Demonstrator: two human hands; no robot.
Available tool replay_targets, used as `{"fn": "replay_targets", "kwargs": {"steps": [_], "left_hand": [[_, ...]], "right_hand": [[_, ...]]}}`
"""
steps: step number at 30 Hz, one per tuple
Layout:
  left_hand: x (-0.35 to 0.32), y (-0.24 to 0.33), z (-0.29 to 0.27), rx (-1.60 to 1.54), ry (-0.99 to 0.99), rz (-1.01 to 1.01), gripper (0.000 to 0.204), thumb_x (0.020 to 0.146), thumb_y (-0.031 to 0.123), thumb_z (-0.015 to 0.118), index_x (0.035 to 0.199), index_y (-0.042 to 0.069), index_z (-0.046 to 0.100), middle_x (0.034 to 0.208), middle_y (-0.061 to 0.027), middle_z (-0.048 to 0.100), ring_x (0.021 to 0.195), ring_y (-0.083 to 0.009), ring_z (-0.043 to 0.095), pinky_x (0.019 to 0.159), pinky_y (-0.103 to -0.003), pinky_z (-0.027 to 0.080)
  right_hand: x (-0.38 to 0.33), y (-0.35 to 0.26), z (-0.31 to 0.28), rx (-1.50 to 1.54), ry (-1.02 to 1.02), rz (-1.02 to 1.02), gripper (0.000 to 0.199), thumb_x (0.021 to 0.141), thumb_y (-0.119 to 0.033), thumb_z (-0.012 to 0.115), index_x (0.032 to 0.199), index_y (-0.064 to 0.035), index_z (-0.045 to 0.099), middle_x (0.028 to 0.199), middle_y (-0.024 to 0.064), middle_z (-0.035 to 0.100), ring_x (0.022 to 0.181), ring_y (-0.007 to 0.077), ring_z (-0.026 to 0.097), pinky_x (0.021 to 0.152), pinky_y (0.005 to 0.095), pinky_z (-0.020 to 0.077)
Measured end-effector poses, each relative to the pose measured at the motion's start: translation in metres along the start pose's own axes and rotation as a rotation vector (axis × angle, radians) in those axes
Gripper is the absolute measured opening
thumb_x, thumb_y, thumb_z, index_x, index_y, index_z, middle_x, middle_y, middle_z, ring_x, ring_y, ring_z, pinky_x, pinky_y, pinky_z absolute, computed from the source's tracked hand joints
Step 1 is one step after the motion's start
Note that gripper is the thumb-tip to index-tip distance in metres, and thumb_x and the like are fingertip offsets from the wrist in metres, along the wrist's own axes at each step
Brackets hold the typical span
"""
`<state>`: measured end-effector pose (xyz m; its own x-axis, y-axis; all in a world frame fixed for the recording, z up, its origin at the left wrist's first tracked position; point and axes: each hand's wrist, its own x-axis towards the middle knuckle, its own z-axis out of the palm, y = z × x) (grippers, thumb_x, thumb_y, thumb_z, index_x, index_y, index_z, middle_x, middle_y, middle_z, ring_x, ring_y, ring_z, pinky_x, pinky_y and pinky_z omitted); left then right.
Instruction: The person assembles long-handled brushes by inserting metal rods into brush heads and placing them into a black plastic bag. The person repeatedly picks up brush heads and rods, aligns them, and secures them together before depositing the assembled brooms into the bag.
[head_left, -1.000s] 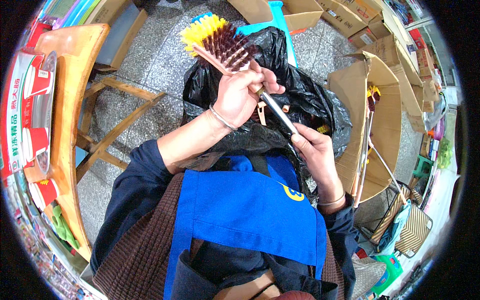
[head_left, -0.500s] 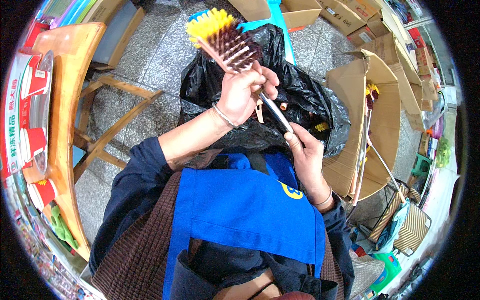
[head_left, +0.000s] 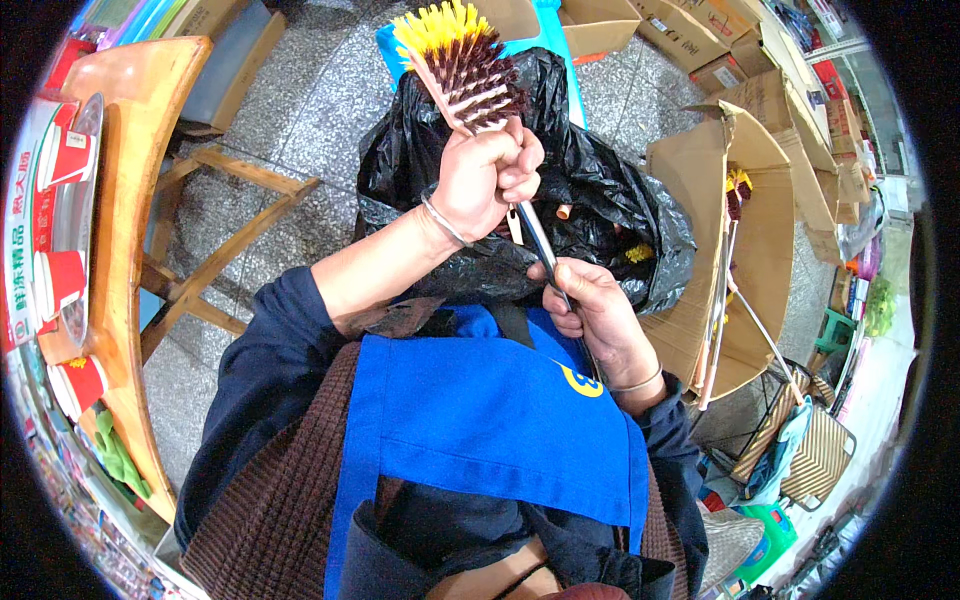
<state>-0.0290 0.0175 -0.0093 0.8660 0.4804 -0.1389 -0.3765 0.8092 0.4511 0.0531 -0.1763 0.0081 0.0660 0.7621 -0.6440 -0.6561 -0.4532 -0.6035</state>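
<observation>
A brush (head_left: 470, 75) with yellow and dark brown bristles on a pinkish base points up and away from me. My left hand (head_left: 487, 172) is closed around it just below the bristles. From under that fist a dark, shiny handle (head_left: 541, 250) slants down toward my apron. My right hand (head_left: 595, 312) is closed on the handle's lower part, its thumb laid along it. Behind and below both hands lies an open black plastic bag (head_left: 645, 215). Inside it are several brush pieces, one with yellow bristles (head_left: 638, 253).
On the right, an open cardboard box (head_left: 765, 290) holds several long-handled brushes (head_left: 735, 200). A wooden table (head_left: 130, 230) with red-and-white cups (head_left: 62, 280) is on the left, beside a wooden folding frame (head_left: 235, 235). More cartons (head_left: 690, 40) stand at the far right.
The brush head has moved slightly up and right and stands more upright. My right hand has slid down the handle, and its fingers now wrap round it.
</observation>
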Motion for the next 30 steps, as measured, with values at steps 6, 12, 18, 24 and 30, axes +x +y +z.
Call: {"fn": "replay_targets", "kwargs": {"steps": [6, 12, 18, 24, 30], "left_hand": [[0.02, 0.009, 0.002, 0.049, 0.159, 0.188, 0.009, 0.075, -0.001, 0.045, 0.078, 0.007, 0.047, 0.069, -0.0062, 0.046, 0.05, -0.0091, 0.033, 0.046, -0.023, 0.031], [0.032, 0.037, -0.015, -0.009, 0.208, 0.18, 0.01, 0.078, -0.004, 0.045, 0.083, 0.004, 0.047, 0.082, -0.0158, 0.056, 0.055, -0.0126, 0.043, 0.053, -0.027, 0.039], [0.032, 0.039, -0.018, 0.118, 0.172, 0.14, 0.01, 0.079, -0.005, 0.045, 0.085, 0.003, 0.048, 0.095, -0.0226, 0.062, 0.079, -0.0262, 0.064, 0.081, -0.044, 0.054], [0.034, 0.039, -0.016, 0.162, 0.012, 0.295, 0.008, 0.079, -0.003, 0.043, 0.08, 0.003, 0.048, 0.089, -0.0258, 0.064, 0.075, -0.0302, 0.066, 0.071, -0.046, 0.057], [0.031, 0.036, -0.022, 0.112, 0.072, 0.181, 0.009, 0.078, 0.0, 0.046, 0.076, 0.009, 0.047, 0.069, -0.0086, 0.051, 0.058, -0.0146, 0.042, 0.062, -0.033, 0.041]], "right_hand": [[0.0, 0.011, 0.0, -1.006, 0.574, -0.747, 0.033, 0.084, -0.012, 0.066, 0.116, -0.0049, 0.058, 0.076, 0.0049, 0.057, 0.062, 0.0181, 0.053, 0.056, 0.0296, 0.0447], [-0.015, 0.022, -0.02, -1.657, 1.054, -0.949, 0.041, 0.072, -0.02, 0.074, 0.112, -0.0167, 0.065, 0.077, 0.0019, 0.057, 0.069, 0.0201, 0.055, 0.06, 0.0324, 0.043], [-0.019, 0.031, -0.015, -1.131, 0.721, -0.766, 0.027, 0.084, -0.017, 0.067, 0.11, -0.0106, 0.065, 0.064, 0.001, 0.048, 0.053, 0.0132, 0.048, 0.048, 0.0293, 0.0408], [-0.028, 0.026, -0.009, -0.053, 0.142, 0.009, 0.032, 0.096, -0.03, 0.052, 0.11, -0.0041, 0.063, 0.06, -0.0067, 0.041, 0.05, 0.0019, 0.031, 0.043, 0.0178, 0.0251], [-0.014, 0.036, -0.013, -0.653, 0.527, -0.565, 0.025, 0.091, -0.02, 0.062, 0.108, -0.0011, 0.064, 0.069, -0.0022, 0.056, 0.058, 0.0084, 0.049, 0.053, 0.0231, 0.04]]}}
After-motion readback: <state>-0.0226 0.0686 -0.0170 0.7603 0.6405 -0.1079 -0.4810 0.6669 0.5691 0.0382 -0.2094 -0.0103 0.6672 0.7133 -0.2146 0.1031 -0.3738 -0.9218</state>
